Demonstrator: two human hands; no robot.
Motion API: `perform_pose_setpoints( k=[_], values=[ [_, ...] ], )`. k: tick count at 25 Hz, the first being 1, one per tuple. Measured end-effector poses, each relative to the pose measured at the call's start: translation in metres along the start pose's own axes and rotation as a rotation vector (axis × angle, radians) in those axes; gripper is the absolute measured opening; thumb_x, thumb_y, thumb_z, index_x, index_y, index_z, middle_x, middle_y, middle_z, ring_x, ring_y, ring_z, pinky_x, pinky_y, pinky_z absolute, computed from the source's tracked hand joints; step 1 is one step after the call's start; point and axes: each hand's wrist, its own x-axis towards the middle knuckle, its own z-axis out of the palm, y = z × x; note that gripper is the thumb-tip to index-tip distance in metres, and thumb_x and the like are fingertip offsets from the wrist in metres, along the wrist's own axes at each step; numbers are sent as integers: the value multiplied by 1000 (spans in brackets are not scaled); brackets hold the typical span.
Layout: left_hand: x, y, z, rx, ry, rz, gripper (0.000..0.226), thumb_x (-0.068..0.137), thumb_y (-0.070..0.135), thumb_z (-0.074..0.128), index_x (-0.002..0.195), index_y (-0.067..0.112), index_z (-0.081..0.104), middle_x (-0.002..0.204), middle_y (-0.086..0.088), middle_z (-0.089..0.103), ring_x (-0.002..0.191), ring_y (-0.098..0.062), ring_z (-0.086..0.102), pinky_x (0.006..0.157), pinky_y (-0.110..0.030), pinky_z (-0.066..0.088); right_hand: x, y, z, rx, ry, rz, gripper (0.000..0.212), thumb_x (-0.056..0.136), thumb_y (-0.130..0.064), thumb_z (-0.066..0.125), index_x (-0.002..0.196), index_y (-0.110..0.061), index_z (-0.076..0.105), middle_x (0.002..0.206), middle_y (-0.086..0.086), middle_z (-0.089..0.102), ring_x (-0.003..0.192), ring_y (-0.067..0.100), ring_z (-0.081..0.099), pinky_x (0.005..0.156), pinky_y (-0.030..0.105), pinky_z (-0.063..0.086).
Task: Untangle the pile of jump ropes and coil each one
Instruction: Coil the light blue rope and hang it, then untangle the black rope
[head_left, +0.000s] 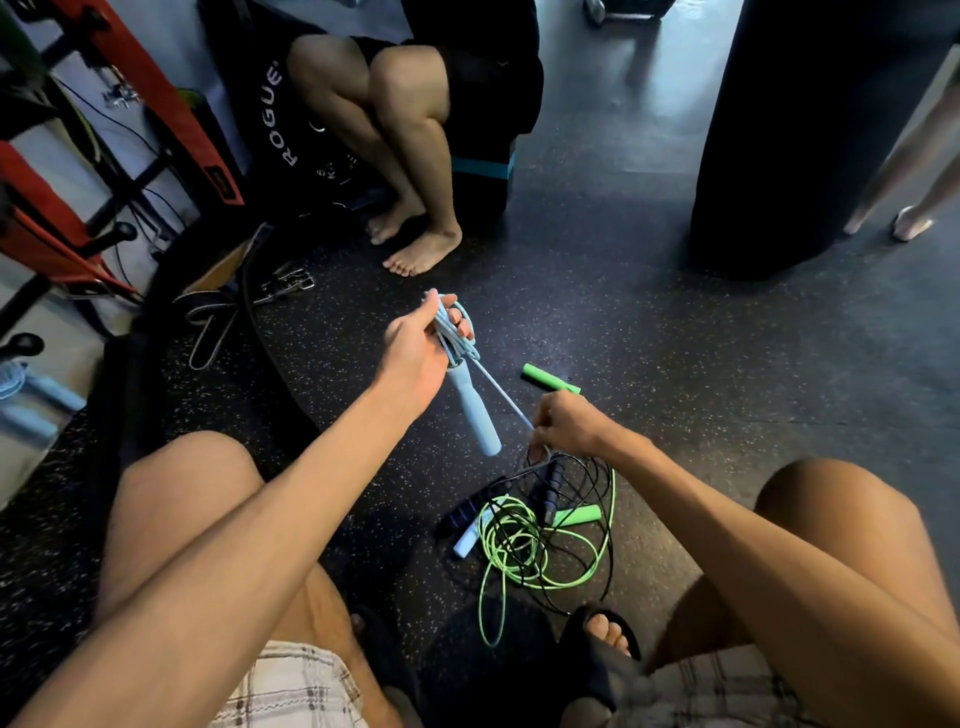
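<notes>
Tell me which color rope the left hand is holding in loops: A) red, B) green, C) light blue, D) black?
C: the left hand grips loops of the light blue rope, with its blue handle dangling below, while the green rope lies on the floor.

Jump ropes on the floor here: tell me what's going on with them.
A seated person is coiling the light blue jump rope. The left hand holds its loops, one blue handle hanging below; the right hand pinches the taut cord running from the pile. The bright green rope and thin black rope lie tangled together on the speckled black rubber floor, not yet coiled.
</notes>
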Motion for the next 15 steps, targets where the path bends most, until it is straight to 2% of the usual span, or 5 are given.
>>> perform_pose_setpoints(
  k=[2, 6, 11, 13, 15],
  values=[
    [7, 0, -5, 48, 61, 68, 23, 103, 18, 45, 89, 3, 55, 72, -7, 51, 58, -17, 53, 64, -30, 51, 1, -4, 3, 114, -3, -96, 25, 90, -16, 67, 67, -18, 60, 77, 7, 74, 65, 17, 64, 64, 29, 51],
    [15, -4, -14, 392, 156, 256, 22, 101, 19, 50, 90, 2, 57, 66, -6, 57, 51, -13, 60, 60, -28, 50, -4, -21, 0, 216, 18, -310, 18, 96, -17, 58, 79, -18, 59, 71, 2, 70, 54, 3, 55, 56, 15, 42],
    [9, -18, -14, 1059, -23, 493, 27, 97, 21, 56, 87, -4, 55, 64, -13, 66, 51, -17, 65, 55, -28, 51, -12, -34, -6, 316, 99, -415, 22, 101, -18, 50, 84, -12, 63, 65, 3, 63, 55, 9, 55, 54, 26, 46],
    [7, -22, -13, 1273, -121, 505, 27, 95, 21, 59, 82, -2, 56, 64, -10, 64, 49, -16, 60, 51, -24, 46, -16, -39, -16, 339, 175, -424, 24, 101, -18, 50, 84, -14, 67, 63, 3, 60, 50, 2, 49, 51, 18, 40],
    [10, -23, -15, 1464, -207, 439, 30, 95, 26, 60, 76, 2, 57, 61, -6, 59, 51, -13, 49, 52, -31, 38, -20, -40, -27, 359, 260, -416, 26, 100, -19, 53, 78, -24, 66, 60, 1, 57, 47, 4, 44, 48, 15, 35]
  ],
)
